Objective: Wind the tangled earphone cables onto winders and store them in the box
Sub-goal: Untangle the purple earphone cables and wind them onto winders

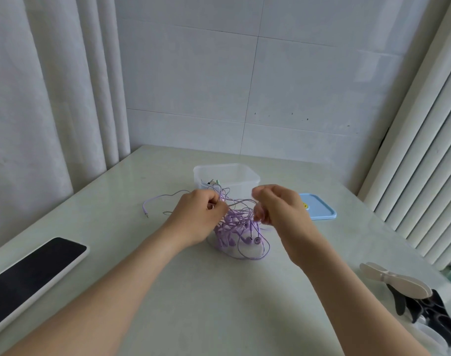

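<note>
Pale-green, perhaps stone table (219, 304), tiled wall (296, 73)

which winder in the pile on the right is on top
The beige winder, lying across the black winders under it. Left hand and right hand both grip the earphone cables.

A phone (32, 281) with a dark screen and a white case lies flat near the left edge of the pale, glossy table (219, 309). Behind the table stands a wall of large white tiles (245, 73), with a white curtain (52, 98) hanging at its left and pleated white drapery (424, 150) at its right.
</note>
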Motion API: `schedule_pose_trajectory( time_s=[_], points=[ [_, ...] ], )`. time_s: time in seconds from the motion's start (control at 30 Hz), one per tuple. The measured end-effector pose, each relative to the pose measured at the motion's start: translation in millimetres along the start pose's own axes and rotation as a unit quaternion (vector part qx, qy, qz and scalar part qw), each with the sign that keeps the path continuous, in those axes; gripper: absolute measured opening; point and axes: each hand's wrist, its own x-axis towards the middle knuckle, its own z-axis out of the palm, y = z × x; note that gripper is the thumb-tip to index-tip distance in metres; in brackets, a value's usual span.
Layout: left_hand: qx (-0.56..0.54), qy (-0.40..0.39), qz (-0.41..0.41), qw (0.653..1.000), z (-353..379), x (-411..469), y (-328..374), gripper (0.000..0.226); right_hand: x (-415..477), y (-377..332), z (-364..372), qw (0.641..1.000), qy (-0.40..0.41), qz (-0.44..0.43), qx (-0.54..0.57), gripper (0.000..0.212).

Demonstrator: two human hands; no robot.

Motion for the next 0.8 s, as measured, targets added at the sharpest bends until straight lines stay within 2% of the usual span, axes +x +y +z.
schedule_pose_trajectory(
  time_s=[0.1, 0.17, 0.23, 0.33, 0.4, 0.47, 0.57, 0.6, 0.67, 0.73, 0.8],
  points=[
    [0.001, 0.004, 0.038, 0.999, 2, -1, 2, 0.031, -4, 5, 4, 0.985, -0.006, -0.061, -0.163, 0.017],
    [0.013, 0.009, 0.070, 0.997, 4, -2, 2, 0.034, -2, 14, 9, 0.944, 0.009, -0.138, -0.299, 0.016],
    [0.025, 0.013, 0.091, 0.995, 6, -2, 2, 0.037, 1, 21, 9, 0.896, 0.017, -0.176, -0.408, 0.016],
    [0.042, 0.025, 0.085, 0.995, 6, -1, -1, 0.038, 6, 26, 5, 0.858, 0.038, -0.210, -0.467, 0.018],
    [0.055, 0.034, 0.078, 0.995, 6, 1, -5, 0.040, 7, 24, 5, 0.873, 0.094, -0.245, -0.412, 0.016],
    [0.080, 0.041, 0.070, 0.994, 4, 2, -10, 0.040, 8, 17, 5, 0.912, 0.161, -0.240, -0.293, 0.017],
    [0.102, 0.060, 0.050, 0.992, 1, 1, -12, 0.038, 5, -1, 7, 0.970, 0.188, -0.154, 0.015, 0.018],
    [0.099, 0.069, 0.044, 0.992, 0, 1, -11, 0.037, 2, -8, 8, 0.967, 0.173, -0.114, 0.147, 0.018],
    [0.096, 0.082, 0.034, 0.991, -1, 1, -9, 0.037, -2, -17, 8, 0.929, 0.166, -0.044, 0.329, 0.019],
    [0.099, 0.085, 0.035, 0.991, 0, 1, -10, 0.035, -2, -17, 4, 0.917, 0.188, 0.003, 0.351, 0.018],
    [0.100, 0.085, 0.053, 0.990, 3, -1, -10, 0.031, -1, -13, 0, 0.940, 0.203, 0.026, 0.273, 0.017]
  ],
)
